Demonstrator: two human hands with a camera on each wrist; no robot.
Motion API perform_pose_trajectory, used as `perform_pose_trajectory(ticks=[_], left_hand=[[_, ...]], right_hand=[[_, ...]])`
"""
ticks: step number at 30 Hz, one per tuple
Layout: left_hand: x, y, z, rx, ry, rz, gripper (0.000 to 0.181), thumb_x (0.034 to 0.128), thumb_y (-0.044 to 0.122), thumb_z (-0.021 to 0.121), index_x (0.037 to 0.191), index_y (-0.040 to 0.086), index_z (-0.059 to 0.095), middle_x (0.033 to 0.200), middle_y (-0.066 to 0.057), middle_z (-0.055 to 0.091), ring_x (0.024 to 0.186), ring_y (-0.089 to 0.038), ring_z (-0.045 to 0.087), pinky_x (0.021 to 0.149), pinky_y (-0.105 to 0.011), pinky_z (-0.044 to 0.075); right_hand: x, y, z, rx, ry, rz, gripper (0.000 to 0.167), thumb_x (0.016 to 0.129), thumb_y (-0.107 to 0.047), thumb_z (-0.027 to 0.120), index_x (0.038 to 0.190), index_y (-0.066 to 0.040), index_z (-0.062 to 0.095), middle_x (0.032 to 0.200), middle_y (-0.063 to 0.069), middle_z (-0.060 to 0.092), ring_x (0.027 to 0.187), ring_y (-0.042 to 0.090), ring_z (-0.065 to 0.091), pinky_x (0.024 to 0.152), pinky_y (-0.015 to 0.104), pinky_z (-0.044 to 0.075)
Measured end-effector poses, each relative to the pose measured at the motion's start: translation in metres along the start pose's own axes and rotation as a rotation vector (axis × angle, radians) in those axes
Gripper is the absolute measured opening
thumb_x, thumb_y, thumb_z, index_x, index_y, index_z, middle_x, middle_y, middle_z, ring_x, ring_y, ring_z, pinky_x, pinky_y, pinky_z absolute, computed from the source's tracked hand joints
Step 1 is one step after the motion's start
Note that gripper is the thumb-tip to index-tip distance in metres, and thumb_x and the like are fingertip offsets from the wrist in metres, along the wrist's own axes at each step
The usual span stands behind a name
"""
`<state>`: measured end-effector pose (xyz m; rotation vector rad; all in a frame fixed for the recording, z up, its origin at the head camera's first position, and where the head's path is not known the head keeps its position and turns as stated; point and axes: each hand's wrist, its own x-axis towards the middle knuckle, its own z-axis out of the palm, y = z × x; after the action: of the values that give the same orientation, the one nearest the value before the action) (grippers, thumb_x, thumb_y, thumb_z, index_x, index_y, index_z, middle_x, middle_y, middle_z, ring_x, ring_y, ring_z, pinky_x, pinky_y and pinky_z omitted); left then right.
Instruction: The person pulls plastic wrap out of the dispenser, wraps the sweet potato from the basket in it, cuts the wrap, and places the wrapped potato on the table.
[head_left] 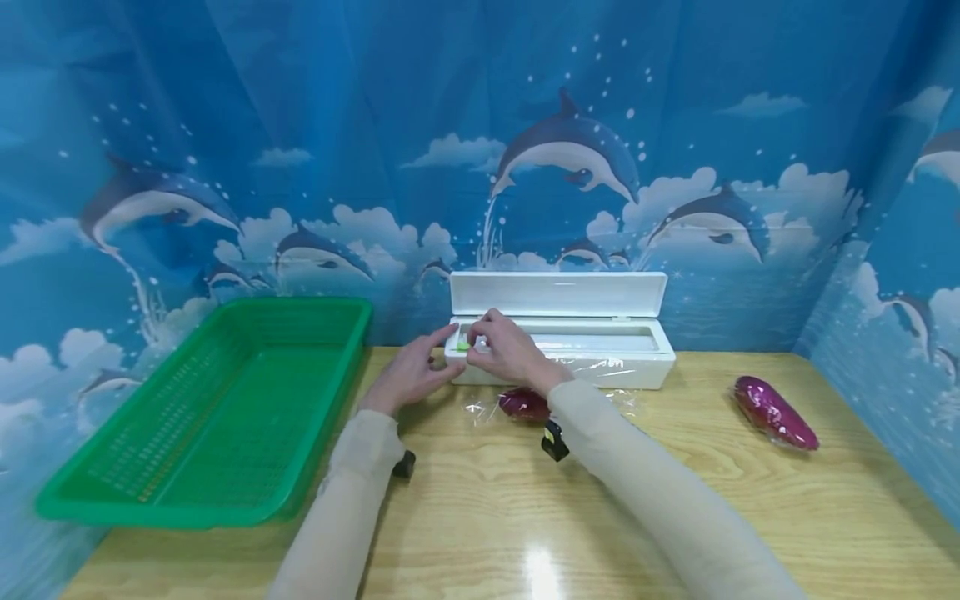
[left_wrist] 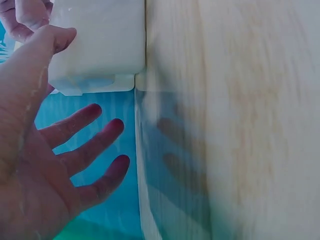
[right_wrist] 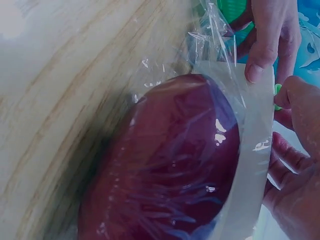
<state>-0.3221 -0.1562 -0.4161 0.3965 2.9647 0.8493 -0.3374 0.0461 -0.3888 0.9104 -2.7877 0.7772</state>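
At the back of the table stands a long white cling film box [head_left: 637,372] with its lid [head_left: 558,295] raised. My left hand [head_left: 408,375] holds the box's left end, thumb on the front and index finger at the top edge. The other fingers spread loosely beside it in the left wrist view. Over that same end, my right hand [head_left: 513,346] pinches a small bright green piece [head_left: 462,344] between thumb and index finger. A purple vegetable [right_wrist: 165,165] under clear film [right_wrist: 212,40] lies in front of the box, partly hidden by my right arm in the head view.
A large green plastic basket [head_left: 315,450] stands on the left. Farther right on the wooden table [head_left: 480,517] lies another film-wrapped purple vegetable [head_left: 776,412]. A blue dolphin-print curtain [head_left: 405,100] hangs right behind the box.
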Motion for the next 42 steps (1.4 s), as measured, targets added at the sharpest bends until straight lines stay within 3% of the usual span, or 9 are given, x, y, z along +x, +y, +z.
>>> perform_pose_trajectory(ticks=[8, 14, 24, 42], left_hand=[[0.0, 0.001, 0.001, 0.04, 0.012, -0.009, 0.076, 0.0959, 0.057, 0.063, 0.161, 0.034, 0.031, 0.153, -0.016, 0.051, 0.123, -0.035, 0.061, 0.099, -0.055, 0.054], [-0.003, 0.001, -0.001, 0.06, 0.02, -0.012, 0.075, 0.0948, 0.059, 0.064, 0.16, 0.037, 0.032, 0.15, -0.016, 0.055, 0.126, -0.037, 0.061, 0.098, -0.057, 0.055], [-0.005, -0.001, -0.002, 0.05, 0.02, -0.033, 0.075, 0.0954, 0.057, 0.064, 0.16, 0.039, 0.03, 0.152, -0.015, 0.054, 0.132, -0.039, 0.059, 0.106, -0.061, 0.049], [-0.004, 0.001, 0.001, 0.028, 0.015, -0.047, 0.074, 0.0949, 0.059, 0.063, 0.159, 0.045, 0.029, 0.152, -0.012, 0.054, 0.135, -0.038, 0.056, 0.108, -0.062, 0.047]], right_hand=[[-0.001, -0.003, -0.004, -0.118, 0.001, 0.035, 0.02, 0.091, -0.025, 0.07, 0.106, -0.013, 0.072, 0.123, 0.013, 0.059, 0.11, 0.029, 0.055, 0.085, 0.041, 0.056], [-0.006, -0.004, -0.013, -0.179, -0.03, 0.038, 0.022, 0.091, -0.026, 0.07, 0.108, -0.012, 0.073, 0.12, 0.011, 0.058, 0.106, 0.027, 0.054, 0.084, 0.039, 0.055], [-0.018, 0.005, -0.028, -0.226, -0.053, 0.05, 0.022, 0.09, -0.025, 0.071, 0.108, -0.013, 0.073, 0.118, 0.011, 0.06, 0.104, 0.026, 0.054, 0.084, 0.039, 0.055], [-0.027, 0.014, -0.039, -0.275, -0.09, 0.055, 0.025, 0.09, -0.026, 0.073, 0.112, -0.013, 0.073, 0.11, 0.01, 0.061, 0.096, 0.023, 0.055, 0.08, 0.036, 0.054]])
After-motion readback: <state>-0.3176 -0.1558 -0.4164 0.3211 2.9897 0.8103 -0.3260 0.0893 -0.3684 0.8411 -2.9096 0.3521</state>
